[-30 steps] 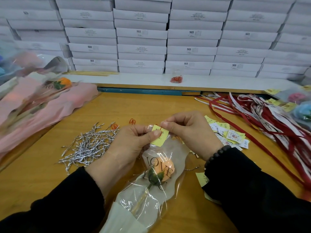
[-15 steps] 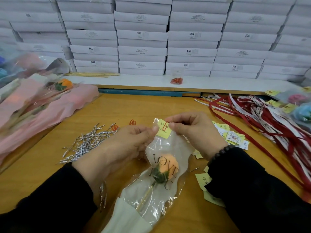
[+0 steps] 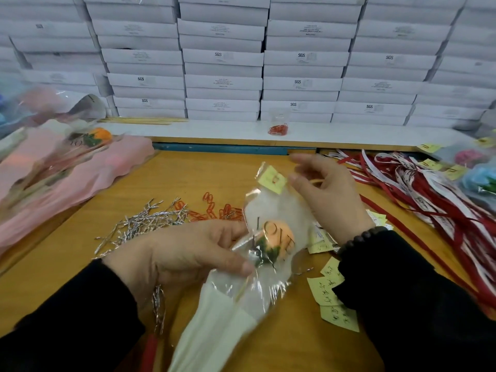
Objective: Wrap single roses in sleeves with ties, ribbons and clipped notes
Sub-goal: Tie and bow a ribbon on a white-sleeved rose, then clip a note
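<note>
Rose (image 3: 279, 238), orange, lies inside the clear sleeve (image 3: 271, 210), whose long axis runs from the white paper end nearest the person up and away to the top edge. A yellow note (image 3: 271, 179) is fixed to that top edge with a red clip.

Head view: the left hand (image 3: 182, 253) grips the sleeve just left of the rose, thumb over the plastic at the stem, with a silver tie (image 3: 158, 307) hanging below its palm. The right hand (image 3: 330, 194), just right of the note, is loosely open and holds nothing. Red ribbons (image 3: 429, 194) lie well right of the rose, so I judge the right hand nearer for fetching one.
</note>
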`<state>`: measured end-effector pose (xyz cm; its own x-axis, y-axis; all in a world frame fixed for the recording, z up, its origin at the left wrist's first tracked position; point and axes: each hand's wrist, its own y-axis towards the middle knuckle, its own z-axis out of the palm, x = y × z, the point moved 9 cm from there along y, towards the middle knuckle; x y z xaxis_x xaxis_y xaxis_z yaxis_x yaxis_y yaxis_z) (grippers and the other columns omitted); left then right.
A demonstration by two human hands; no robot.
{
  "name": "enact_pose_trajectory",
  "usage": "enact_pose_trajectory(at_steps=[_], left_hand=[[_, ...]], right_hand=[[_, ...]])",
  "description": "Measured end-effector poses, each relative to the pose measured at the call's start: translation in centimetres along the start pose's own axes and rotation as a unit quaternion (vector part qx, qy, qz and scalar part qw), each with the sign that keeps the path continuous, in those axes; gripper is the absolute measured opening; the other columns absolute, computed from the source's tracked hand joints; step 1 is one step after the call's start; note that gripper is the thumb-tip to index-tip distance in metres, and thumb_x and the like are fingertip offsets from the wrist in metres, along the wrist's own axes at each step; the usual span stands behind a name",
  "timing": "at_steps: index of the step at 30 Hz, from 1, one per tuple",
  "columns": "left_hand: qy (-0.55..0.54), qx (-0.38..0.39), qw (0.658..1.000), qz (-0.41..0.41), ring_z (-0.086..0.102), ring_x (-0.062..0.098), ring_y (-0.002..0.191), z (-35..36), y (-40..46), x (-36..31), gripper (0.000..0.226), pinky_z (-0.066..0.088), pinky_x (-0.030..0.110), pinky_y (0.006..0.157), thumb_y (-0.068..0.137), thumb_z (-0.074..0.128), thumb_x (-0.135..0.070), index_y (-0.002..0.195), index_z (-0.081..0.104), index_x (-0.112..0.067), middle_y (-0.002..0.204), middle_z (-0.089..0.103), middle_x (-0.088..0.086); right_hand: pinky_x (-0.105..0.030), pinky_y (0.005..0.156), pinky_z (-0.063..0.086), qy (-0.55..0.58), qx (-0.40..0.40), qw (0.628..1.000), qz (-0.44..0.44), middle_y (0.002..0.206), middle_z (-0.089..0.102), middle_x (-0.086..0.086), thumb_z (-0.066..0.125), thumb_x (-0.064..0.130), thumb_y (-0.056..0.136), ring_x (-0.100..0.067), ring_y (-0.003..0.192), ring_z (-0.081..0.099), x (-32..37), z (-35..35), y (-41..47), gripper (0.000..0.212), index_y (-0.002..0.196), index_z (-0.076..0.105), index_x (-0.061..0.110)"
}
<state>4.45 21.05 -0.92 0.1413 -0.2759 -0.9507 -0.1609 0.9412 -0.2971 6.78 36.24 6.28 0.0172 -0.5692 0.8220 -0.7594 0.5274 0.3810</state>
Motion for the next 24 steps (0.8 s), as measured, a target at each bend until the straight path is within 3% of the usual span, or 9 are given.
enact_pose_trajectory(at_steps=[2, 4, 7, 10, 14, 17, 20, 22, 24], left_hand=[[-0.043, -0.081, 0.995, 0.026, 0.068, 0.023, 0.085, -2.0, 0.0, -0.3, 0.046, 0.057, 0.032, 0.076, 0.071, 0.064, 0.002, 0.116, 0.058, 0.001, 0.112, 0.065, 0.022], [-0.071, -0.176, 0.981, 0.041, 0.069, 0.024, 0.075, -4.6, -0.2, -0.1, 0.044, 0.058, 0.032, 0.068, 0.071, 0.072, -0.002, 0.113, 0.06, 0.003, 0.104, 0.068, 0.022], [-0.127, -0.262, 0.954, 0.073, 0.07, 0.023, 0.067, -7.2, -1.1, -0.2, 0.041, 0.059, 0.032, 0.061, 0.069, 0.064, -0.008, 0.108, 0.062, 0.002, 0.093, 0.071, 0.019], [-0.134, -0.316, 0.934, 0.102, 0.07, 0.02, 0.065, -8.9, -2.0, -0.6, 0.037, 0.058, 0.029, 0.058, 0.067, 0.064, -0.012, 0.103, 0.064, -0.001, 0.087, 0.073, 0.016], [-0.139, -0.405, 0.893, 0.14, 0.067, 0.015, 0.061, -11.2, -3.3, -0.9, 0.027, 0.056, 0.024, 0.056, 0.079, 0.062, -0.008, 0.105, 0.061, -0.002, 0.078, 0.073, 0.008], [-0.146, -0.467, 0.851, 0.19, 0.067, 0.011, 0.059, -12.4, -4.8, -1.6, 0.021, 0.054, 0.02, 0.053, 0.088, 0.056, -0.005, 0.109, 0.06, -0.001, 0.072, 0.072, 0.002], [-0.155, -0.508, 0.818, 0.221, 0.067, 0.013, 0.065, -12.7, -5.8, -2.0, 0.028, 0.055, 0.022, 0.052, 0.089, 0.055, -0.005, 0.117, 0.056, 0.0, 0.089, 0.07, 0.007], [-0.158, -0.516, 0.804, 0.248, 0.068, 0.013, 0.069, -12.6, -6.0, -2.4, 0.031, 0.056, 0.023, 0.055, 0.09, 0.054, -0.005, 0.121, 0.053, -0.001, 0.097, 0.068, 0.009], [-0.159, -0.505, 0.803, 0.273, 0.07, 0.015, 0.073, -12.3, -5.9, -2.8, 0.035, 0.058, 0.025, 0.058, 0.091, 0.054, -0.01, 0.125, 0.05, 0.0, 0.101, 0.068, 0.009]], right_hand=[[-0.011, 0.07, 0.037, -0.057, -0.073, 0.995, -0.047, 0.104, 0.052, 0.008, 0.056, 0.021, 0.09, -0.001, 0.087, 0.048, 1.3, -1.5, -0.1, 0.023, 0.113, 0.06, 0.024], [-0.01, 0.062, 0.039, -0.022, -0.08, 0.996, -0.044, 0.095, 0.058, 0.007, 0.054, 0.019, 0.091, 0.0, 0.075, 0.051, 2.0, -1.9, -0.2, 0.011, 0.098, 0.061, 0.022], [-0.012, 0.044, 0.039, -0.006, 0.112, 0.994, 0.018, 0.073, 0.067, 0.001, 0.054, 0.019, 0.092, -0.002, 0.05, 0.053, 2.3, 1.7, -1.2, 0.012, 0.081, 0.06, 0.02], [-0.011, 0.038, 0.037, -0.055, 0.335, 0.939, 0.058, 0.066, 0.069, -0.002, 0.053, 0.029, 0.094, -0.002, 0.034, 0.046, 3.0, 6.3, -4.7, 0.026, 0.074, 0.06, 0.014], [-0.01, 0.037, 0.037, -0.095, 0.468, 0.876, 0.06, 0.062, 0.066, -0.001, 0.049, 0.046, 0.092, -0.001, 0.029, 0.043, 4.2, 9.9, -8.5, 0.043, 0.069, 0.06, 0.011], [-0.011, 0.031, 0.035, -0.132, 0.446, 0.885, 0.016, 0.055, 0.059, 0.002, 0.053, 0.051, 0.088, -0.001, 0.027, 0.042, 5.3, 10.8, -9.1, 0.047, 0.065, 0.058, 0.01], [-0.011, 0.029, 0.032, -0.135, 0.372, 0.919, 0.0, 0.06, 0.05, 0.007, 0.061, 0.049, 0.083, -0.001, 0.036, 0.046, 5.8, 10.2, -8.2, 0.038, 0.067, 0.051, 0.016], [-0.013, 0.037, 0.034, -0.152, 0.329, 0.932, 0.0, 0.073, 0.049, 0.01, 0.063, 0.04, 0.084, 0.0, 0.054, 0.048, 5.5, 9.5, -7.5, 0.028, 0.07, 0.045, 0.024], [-0.019, 0.048, 0.043, -0.155, 0.313, 0.937, 0.012, 0.082, 0.056, 0.004, 0.06, 0.027, 0.088, -0.008, 0.066, 0.056, 4.9, 8.7, -6.7, 0.015, 0.08, 0.049, 0.021]])
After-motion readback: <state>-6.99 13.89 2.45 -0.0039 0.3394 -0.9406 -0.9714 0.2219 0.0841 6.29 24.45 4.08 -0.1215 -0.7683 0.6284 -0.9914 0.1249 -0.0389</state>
